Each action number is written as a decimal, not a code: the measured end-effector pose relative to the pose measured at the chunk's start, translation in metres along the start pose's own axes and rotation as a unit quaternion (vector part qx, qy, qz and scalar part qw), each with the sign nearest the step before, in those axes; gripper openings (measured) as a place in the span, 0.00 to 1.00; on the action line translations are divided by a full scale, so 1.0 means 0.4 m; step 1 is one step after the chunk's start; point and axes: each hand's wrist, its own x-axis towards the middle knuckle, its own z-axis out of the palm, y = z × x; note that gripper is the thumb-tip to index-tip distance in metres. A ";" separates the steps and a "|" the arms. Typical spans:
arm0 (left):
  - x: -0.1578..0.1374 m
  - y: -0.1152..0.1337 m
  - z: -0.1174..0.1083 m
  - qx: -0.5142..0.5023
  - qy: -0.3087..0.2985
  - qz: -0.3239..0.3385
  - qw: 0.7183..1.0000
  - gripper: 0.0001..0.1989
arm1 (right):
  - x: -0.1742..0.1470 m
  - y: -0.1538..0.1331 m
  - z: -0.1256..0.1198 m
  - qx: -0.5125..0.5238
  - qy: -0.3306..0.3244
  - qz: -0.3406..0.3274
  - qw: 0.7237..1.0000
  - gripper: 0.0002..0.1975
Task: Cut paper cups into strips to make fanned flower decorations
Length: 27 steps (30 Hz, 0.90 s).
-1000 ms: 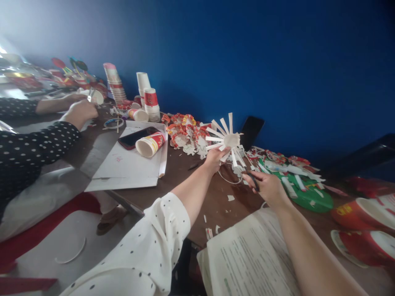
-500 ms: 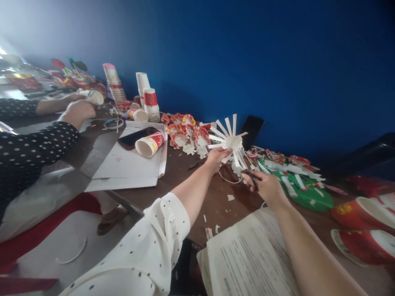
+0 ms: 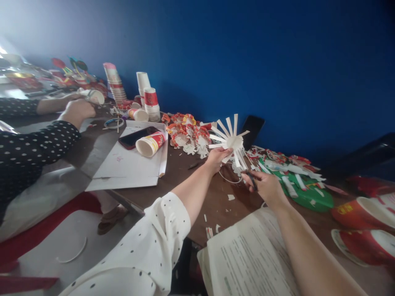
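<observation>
My left hand (image 3: 217, 159) pinches a paper cup (image 3: 234, 142) whose wall is cut into long white strips that fan out around its round base. My right hand (image 3: 266, 186) is closed around scissors (image 3: 253, 181) with dark handles, just below the cup's lower strips. The blades are hard to make out against the strips. Under the cup lie white paper scraps (image 3: 237, 169) and a thin white ring (image 3: 227, 177). To the left is a heap of cut red and white paper pieces (image 3: 189, 133).
A green board (image 3: 311, 199) with cuttings lies right, near red paper cups (image 3: 354, 211). Printed sheets (image 3: 247, 250) lie close in front. Leftward are a white folder (image 3: 123, 168), a phone (image 3: 132, 139), a tipped cup (image 3: 150, 144) and stacked cups (image 3: 115, 84). A co-worker's hands (image 3: 80, 110) hold a cup.
Almost nothing differs. The view has shifted very slightly, and both my hands keep their places at the cut cup.
</observation>
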 end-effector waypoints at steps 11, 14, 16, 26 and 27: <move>0.002 -0.001 -0.002 0.022 -0.002 0.003 1.000 0.09 | 0.004 0.007 -0.003 0.011 -0.005 -0.002 1.000 0.19; -0.001 0.001 -0.001 0.015 -0.003 0.003 1.000 0.09 | 0.005 0.009 -0.004 0.010 -0.006 0.000 1.000 0.20; -0.004 0.003 0.001 0.014 0.001 0.001 1.000 0.09 | 0.006 0.010 -0.005 0.011 -0.004 -0.001 1.000 0.20; 0.004 0.005 -0.001 -0.036 0.039 0.035 0.998 0.10 | 0.001 0.013 -0.011 0.080 -0.045 0.006 0.996 0.23; 0.003 0.007 -0.002 -0.044 0.038 0.036 0.998 0.09 | 0.002 0.016 -0.013 0.104 -0.029 -0.003 0.994 0.22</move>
